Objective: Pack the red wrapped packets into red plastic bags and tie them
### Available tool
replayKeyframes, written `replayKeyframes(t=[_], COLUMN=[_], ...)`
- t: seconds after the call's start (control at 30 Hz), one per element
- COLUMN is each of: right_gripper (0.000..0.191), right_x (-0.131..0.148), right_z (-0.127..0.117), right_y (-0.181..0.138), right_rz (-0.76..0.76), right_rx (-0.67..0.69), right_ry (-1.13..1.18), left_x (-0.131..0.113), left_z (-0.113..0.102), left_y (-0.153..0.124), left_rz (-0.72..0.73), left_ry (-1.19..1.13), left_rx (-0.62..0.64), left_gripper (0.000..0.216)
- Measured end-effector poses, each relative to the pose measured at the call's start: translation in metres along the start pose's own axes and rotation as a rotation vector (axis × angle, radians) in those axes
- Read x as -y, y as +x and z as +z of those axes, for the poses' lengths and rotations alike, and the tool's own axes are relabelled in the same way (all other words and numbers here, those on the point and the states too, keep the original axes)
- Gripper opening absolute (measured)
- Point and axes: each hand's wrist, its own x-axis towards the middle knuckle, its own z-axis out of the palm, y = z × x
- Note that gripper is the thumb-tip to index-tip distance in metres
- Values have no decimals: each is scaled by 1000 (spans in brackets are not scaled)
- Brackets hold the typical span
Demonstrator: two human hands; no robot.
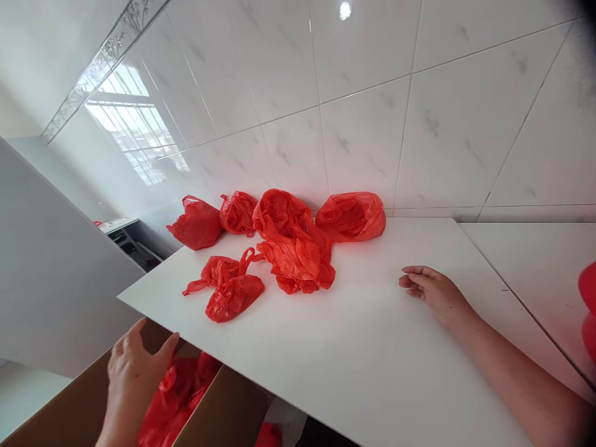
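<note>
Several crumpled red plastic bags (294,245) lie on a white table (372,347) near the tiled wall. One small bag (230,288) sits nearest the table's left edge. My left hand (135,372) hovers open over a cardboard box (223,410) below the table edge, and more red bags (179,391) lie inside the box. My right hand (433,292) rests on the table to the right of the bags, fingers loosely curled and holding nothing.
A glossy white tiled wall (363,112) rises behind the table. A second white surface (535,267) adjoins on the right, with something red (589,304) at the frame edge. A grey panel (51,279) stands at left.
</note>
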Motion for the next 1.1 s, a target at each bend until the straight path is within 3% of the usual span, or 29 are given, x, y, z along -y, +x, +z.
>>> replayKeyframes(t=[0.1, 0.23, 0.3, 0.4, 0.5, 0.57, 0.7, 0.8, 0.9, 1.0, 1.1], right_gripper=[22, 19, 19, 17, 15, 15, 16, 17, 15, 29, 47], right_x=[1, -3, -6, -8, -7, -6, -6, -6, -4, 2, 11], right_z=[5, 12, 13, 14, 14, 14, 13, 12, 13, 15, 15], right_y=[-3, -6, -8, -10, -12, -12, -11, -11, -13, -19, -28], right_rz=[-9, -55, -101, -149, -167, -172, -176, -166, -168, -136, -97], right_rx=[-7, 17, 35, 61, 90, 99, 122, 127, 156, 321, 488], right_ry=[-73, -246, -333, -371, -347, -334, -350, -395, -373, -187, 66], left_x=[-57, -138, -173, -212, -234, -244, -261, -273, -279, -281, -284], left_z=[15, 37, 45, 57, 68, 72, 67, 54, 39, 31, 35], left_y=[-14, -40, -48, -47, -33, -21, -7, -12, -36, -81, -136], left_rz=[240, 620, 710, 690, 647, 512, 133, 111, 279, 660, 1203], left_ry=[-215, -448, -491, -544, -653, -837, -1329, -1514, -1420, -1244, -1143], left_rx=[-1, 142, 209, 235, 225, 145, -9, -87, -197, -267, -27], left_gripper=[81, 74, 80, 87, 49, 25, 24, 23, 14, 6, 7])
